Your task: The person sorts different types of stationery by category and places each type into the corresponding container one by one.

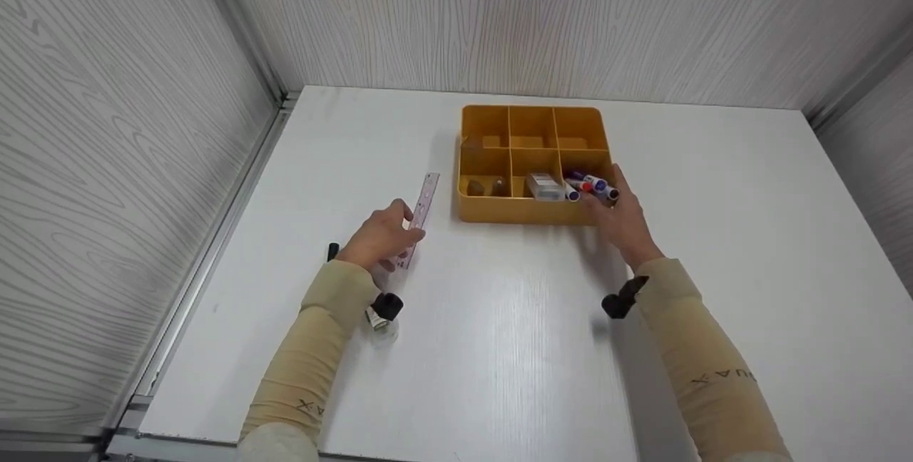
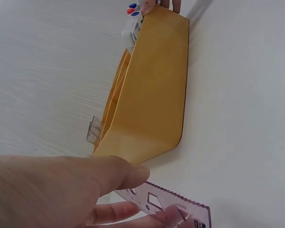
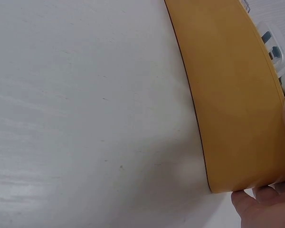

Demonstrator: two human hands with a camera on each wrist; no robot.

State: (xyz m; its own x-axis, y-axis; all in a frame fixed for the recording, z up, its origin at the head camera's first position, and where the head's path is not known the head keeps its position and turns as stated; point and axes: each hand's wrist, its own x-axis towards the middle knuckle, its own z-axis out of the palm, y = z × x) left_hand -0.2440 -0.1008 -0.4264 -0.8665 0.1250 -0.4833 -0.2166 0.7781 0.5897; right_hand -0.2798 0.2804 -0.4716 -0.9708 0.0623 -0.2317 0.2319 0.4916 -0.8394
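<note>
My left hand [image 1: 383,236] pinches a pinkish see-through stencil ruler [image 1: 426,202], thumb on one side and fingers on the other. In the left wrist view the cutouts of the ruler [image 2: 154,202] show beside the thumb. Right of it stands a yellow divided box [image 1: 524,211] with two rows of compartments. My right hand [image 1: 623,223] grips the box's front right corner, its thumb at the rim and fingers against the side. Several markers [image 1: 593,182] lie in the front right compartment. A clear plastic case [image 1: 546,187] sits in the front middle one.
Small dark items [image 1: 497,186] lie in the box's front left compartment, and a clear piece [image 1: 471,142] stands at its left divider. Partly under my left arm are a black-ended stick [image 1: 333,252] and a clear object [image 1: 385,334]. White panels enclose the table's back and sides.
</note>
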